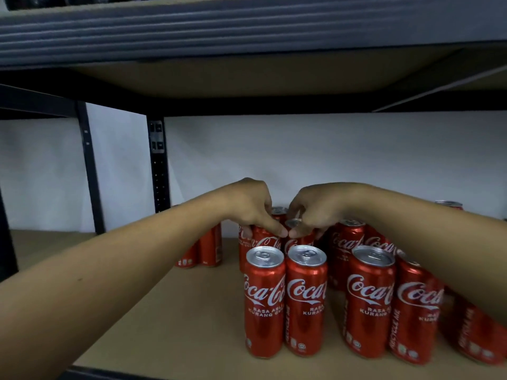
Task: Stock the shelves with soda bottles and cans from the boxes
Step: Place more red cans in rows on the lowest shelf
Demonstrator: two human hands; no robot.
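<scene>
Clasping adjacent second-row cans (263, 239) from above, left grip (249, 209), right grip (315, 212)

A plain white wall (301, 149) spans the background at mid height.

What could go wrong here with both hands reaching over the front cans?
Left hand and right hand each grip a second-row can by its top, the left-hand can and the right-hand can; that grip could slip or tip them. The front cans stand right before the hands, near the shelf edge; drawing back could knock them off. The right forearm also crowds the right-side cans.
</scene>
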